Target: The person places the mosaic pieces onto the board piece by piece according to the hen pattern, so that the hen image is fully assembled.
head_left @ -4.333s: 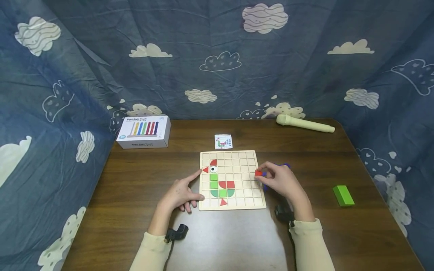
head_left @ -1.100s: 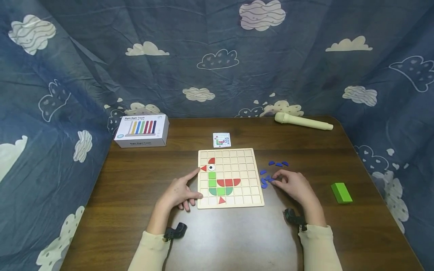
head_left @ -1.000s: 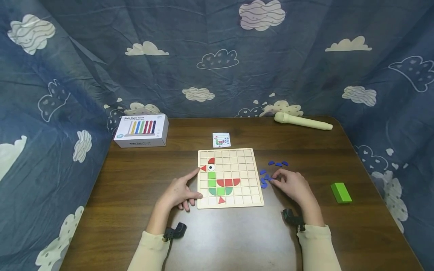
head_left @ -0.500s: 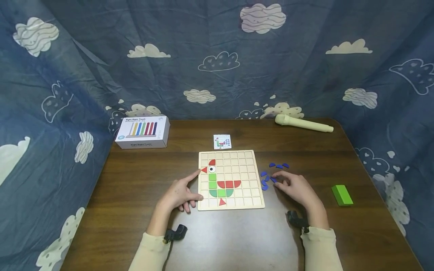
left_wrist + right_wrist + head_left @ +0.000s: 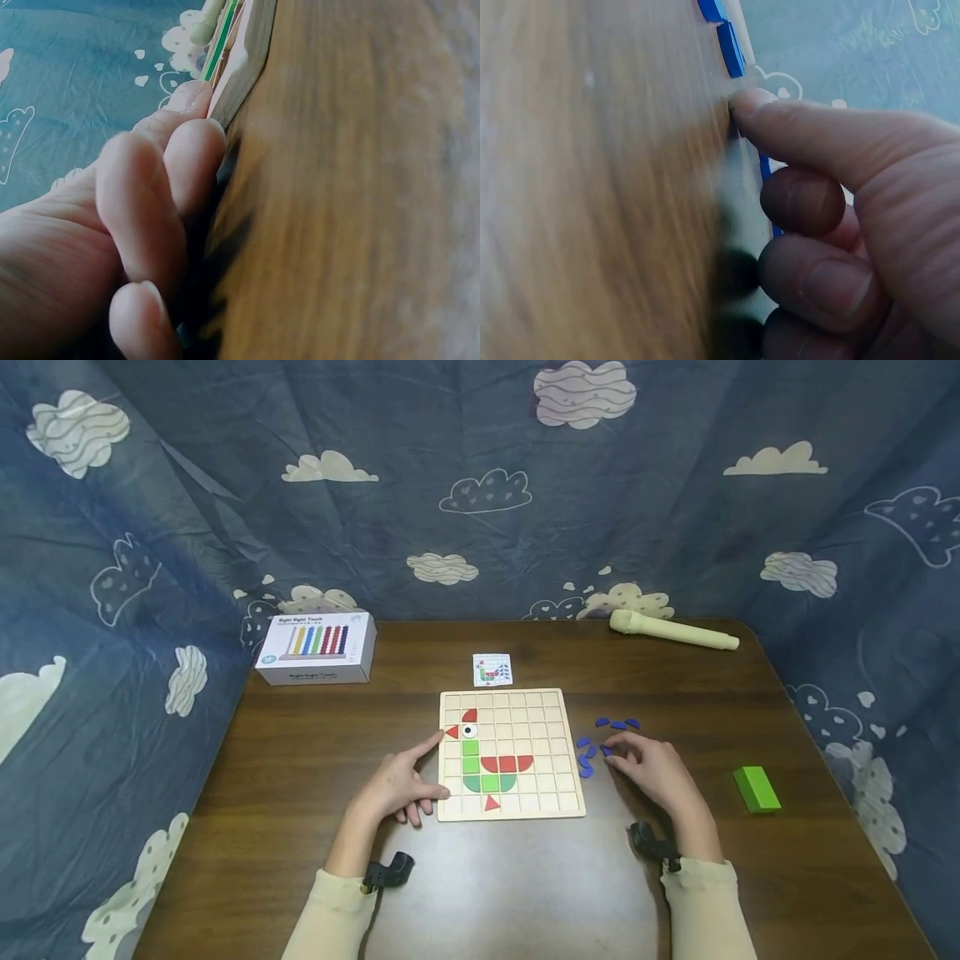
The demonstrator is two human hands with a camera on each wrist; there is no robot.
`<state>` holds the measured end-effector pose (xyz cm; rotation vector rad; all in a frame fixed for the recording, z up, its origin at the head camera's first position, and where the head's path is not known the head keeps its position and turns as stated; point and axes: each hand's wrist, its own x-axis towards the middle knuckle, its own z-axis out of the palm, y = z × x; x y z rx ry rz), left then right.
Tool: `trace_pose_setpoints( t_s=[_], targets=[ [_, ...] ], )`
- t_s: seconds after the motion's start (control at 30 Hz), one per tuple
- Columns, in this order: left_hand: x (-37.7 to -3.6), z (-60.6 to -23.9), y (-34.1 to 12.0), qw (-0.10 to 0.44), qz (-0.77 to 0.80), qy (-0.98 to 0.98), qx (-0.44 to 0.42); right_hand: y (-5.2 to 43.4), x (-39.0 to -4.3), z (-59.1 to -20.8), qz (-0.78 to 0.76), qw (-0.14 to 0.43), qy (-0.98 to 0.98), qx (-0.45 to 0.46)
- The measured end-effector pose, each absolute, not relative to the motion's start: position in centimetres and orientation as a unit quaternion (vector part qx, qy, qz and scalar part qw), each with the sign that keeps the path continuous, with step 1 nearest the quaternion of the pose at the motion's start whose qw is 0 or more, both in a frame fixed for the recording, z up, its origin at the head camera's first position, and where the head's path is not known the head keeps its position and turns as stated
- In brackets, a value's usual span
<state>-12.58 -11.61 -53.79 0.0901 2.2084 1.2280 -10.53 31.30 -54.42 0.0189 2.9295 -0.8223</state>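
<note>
A square wooden grid board (image 5: 540, 793) lies mid-table, bearing a bird figure of red, green and eye-marked tiles. My left hand (image 5: 397, 787) rests at its left edge, index finger and thumb spread straight against the rim; the left wrist view shows the other fingers bent beneath. Right of the board, my right hand (image 5: 651, 770) has thumb and index fingertips on either side of a small blue half-round tile (image 5: 606, 750), mostly hidden in the right wrist view. Several more blue tiles (image 5: 586, 772) lie close by, some in a row (image 5: 618, 724) beyond the fingers.
Behind the board lies a small pattern card (image 5: 492, 669) with a printed bird. A white box (image 5: 315, 647) stands at the back left. A pale microphone-shaped object (image 5: 673, 630) is at the back right, and a green block (image 5: 757, 789) at the right.
Earlier my right hand held a red tile over the board's right edge; the red row is now one tile longer. That hand moved right to the blue tiles. My left hand stayed put.
</note>
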Motion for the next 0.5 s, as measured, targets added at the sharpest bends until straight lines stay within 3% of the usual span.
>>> trace_pose_setpoints(
  t_s=[0.5],
  targets=[
    [-12.59, -53.73, -11.55, 0.302, 0.466, 0.831, 0.033, 31.11, -10.44, -54.46, -0.266, 0.049, 0.962, 0.020]
  ],
)
